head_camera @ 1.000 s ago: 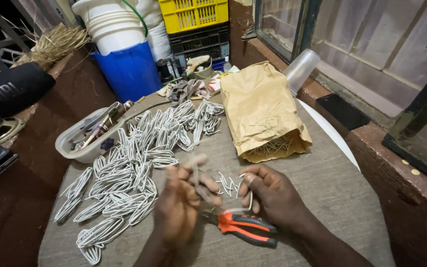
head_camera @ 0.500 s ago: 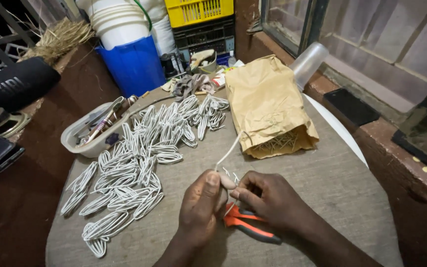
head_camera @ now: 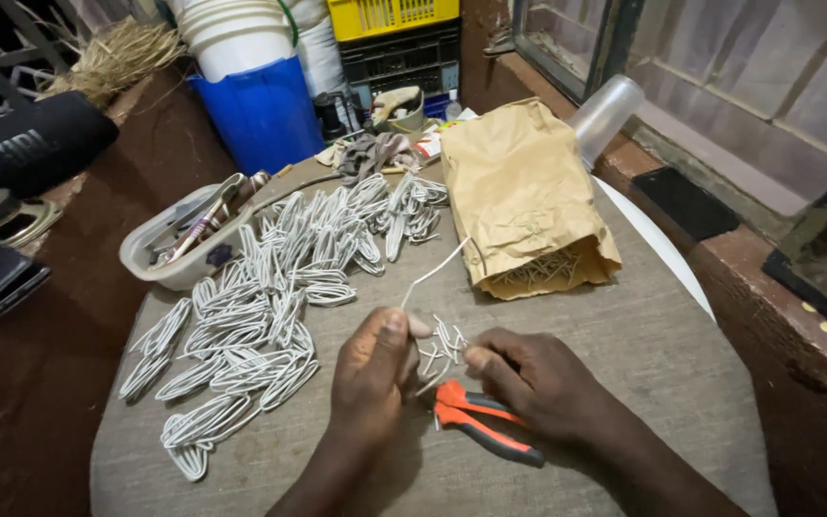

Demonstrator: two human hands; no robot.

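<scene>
Both hands have drifted slightly apart since 0.5 s ago. The left hand pinches a white wire (fingers clamped); right hand fingers together, above the pliers on the worktop.

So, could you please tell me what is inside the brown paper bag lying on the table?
Through the open mouth of the brown paper bag, a bundle of thin pale wire pieces shows. The paper hides everything deeper in, so how full the bag is cannot be seen.
</scene>
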